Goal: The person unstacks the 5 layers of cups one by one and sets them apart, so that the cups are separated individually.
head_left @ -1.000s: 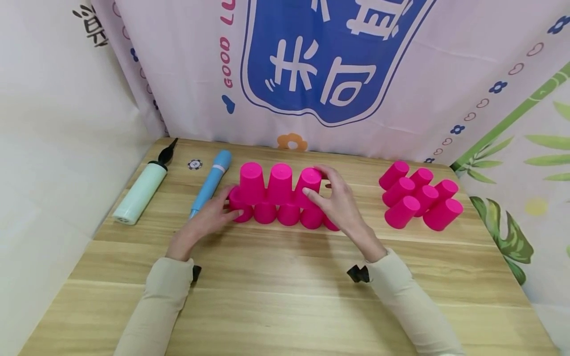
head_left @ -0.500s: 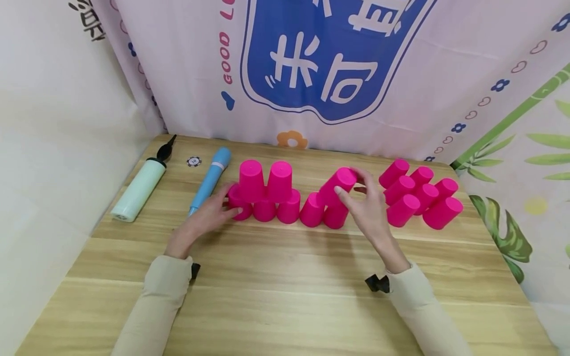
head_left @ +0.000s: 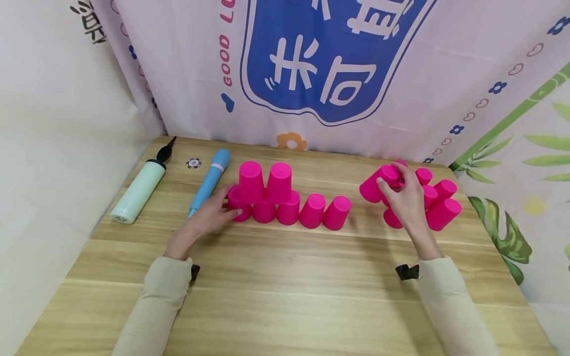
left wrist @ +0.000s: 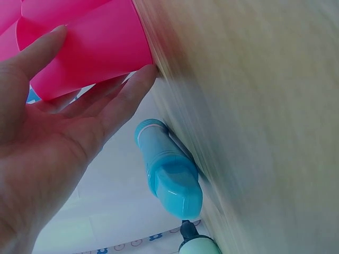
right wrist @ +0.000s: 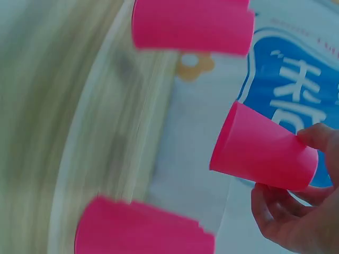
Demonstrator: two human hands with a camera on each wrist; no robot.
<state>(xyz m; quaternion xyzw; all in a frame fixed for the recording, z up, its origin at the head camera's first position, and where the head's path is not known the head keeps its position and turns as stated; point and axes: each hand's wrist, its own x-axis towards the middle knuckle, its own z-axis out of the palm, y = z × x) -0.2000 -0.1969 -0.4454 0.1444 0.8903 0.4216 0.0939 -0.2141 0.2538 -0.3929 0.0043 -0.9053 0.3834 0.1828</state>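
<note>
Upside-down pink cups form a row with two more cups (head_left: 279, 183) standing on its left part. My left hand (head_left: 211, 212) grips the leftmost cup (head_left: 246, 211) of that row, thumb on the near side and fingers behind, as the left wrist view shows. At the row's right end, two cups (head_left: 337, 212) have nothing on top. My right hand (head_left: 408, 200) holds a single pink cup (right wrist: 262, 148) near its base, raised and tilted, mouth toward lower left in the head view. It overlaps the group of upside-down pink cups (head_left: 443, 215) at the right, partly hiding them.
A light blue stick-shaped object (head_left: 209, 183) lies just left of my left hand. Further left are a pale green pump (head_left: 140, 190) with a black nozzle and a poker chip (head_left: 193, 162). A printed curtain (head_left: 191, 79) hangs along the table's back edge.
My right hand has lifted the third upper cup off the row and carried it right, to the other group. My left hand has stayed at the leftmost cup.
</note>
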